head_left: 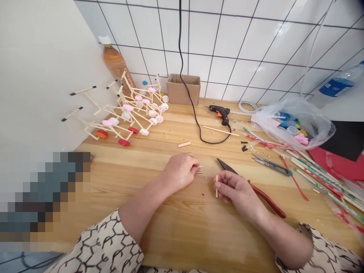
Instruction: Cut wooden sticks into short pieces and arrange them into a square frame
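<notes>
Between the thumb and fingers of my right hand [236,189] is a short piece of wooden stick [217,186], held upright in the view. My left hand [183,170] rests low over the table, its fingers closed around short stick pieces [200,171] whose ends poke out to the right. Partly under my right hand lies a pair of pliers [267,199] with red handles, its dark jaws pointing up-left. Beyond my left hand another short stick bundle [184,144] lies on the wooden table [170,227].
Stick models with bottle-cap wheels [127,110] crowd the back left beside a tea bottle [115,60]. A cardboard box [183,90] and a glue gun [220,112] with a black cord stand behind. Thread snips [273,165], wrapped sticks [321,176] and a bag of caps [295,121] fill the right.
</notes>
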Motion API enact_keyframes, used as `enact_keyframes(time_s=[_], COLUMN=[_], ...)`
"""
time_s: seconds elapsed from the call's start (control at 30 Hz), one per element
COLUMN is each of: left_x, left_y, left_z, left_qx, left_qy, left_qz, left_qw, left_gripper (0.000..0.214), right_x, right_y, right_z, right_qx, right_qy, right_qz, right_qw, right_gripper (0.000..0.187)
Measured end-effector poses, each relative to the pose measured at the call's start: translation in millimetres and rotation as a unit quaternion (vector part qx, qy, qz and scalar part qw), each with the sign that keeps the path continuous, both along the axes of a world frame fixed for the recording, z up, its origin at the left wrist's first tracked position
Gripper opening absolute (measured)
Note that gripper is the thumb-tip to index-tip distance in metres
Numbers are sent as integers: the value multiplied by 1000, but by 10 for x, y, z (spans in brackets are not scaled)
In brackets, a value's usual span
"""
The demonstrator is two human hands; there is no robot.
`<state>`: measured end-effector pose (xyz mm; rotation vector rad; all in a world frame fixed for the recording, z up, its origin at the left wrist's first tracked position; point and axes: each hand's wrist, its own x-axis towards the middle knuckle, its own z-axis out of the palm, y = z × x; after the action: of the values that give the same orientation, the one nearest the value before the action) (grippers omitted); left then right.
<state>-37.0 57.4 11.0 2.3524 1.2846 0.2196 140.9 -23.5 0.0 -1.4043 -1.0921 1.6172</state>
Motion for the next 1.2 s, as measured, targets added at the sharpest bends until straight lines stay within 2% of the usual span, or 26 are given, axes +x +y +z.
enact_keyframes(time_s=[0.13, 0.3, 0.4, 0.6, 0.97, 1.2], left_x=[-5, 6, 11, 18, 36, 51], left_y=[-2, -26, -27, -16, -39, -53], left_z=[-4, -19, -40, -56, -44, -25], left_qx=[0, 21, 33, 18, 2, -9], left_qy=[-26, -159, -199, -146, -43, -35], left_qz=[18, 70, 89, 75, 37, 36], left_qw=[1000, 985, 975, 986, 998, 999], left_gripper=[17, 17, 15, 12, 15, 15], right_x=[15, 18, 19, 50, 70, 240], right_y=[8, 4, -1, -1, 51, 182], right_z=[-24, -31, -23, 3, 145, 60], right_qx=[5, 2, 1, 16, 23, 56], right_qy=[10, 18, 23, 17, -63, -92], right_qz=[-2, -6, -7, -8, 32, -1], right_qw=[1000, 1000, 1000, 1000, 997, 994], right_gripper=[20, 20, 19, 20, 26, 23])
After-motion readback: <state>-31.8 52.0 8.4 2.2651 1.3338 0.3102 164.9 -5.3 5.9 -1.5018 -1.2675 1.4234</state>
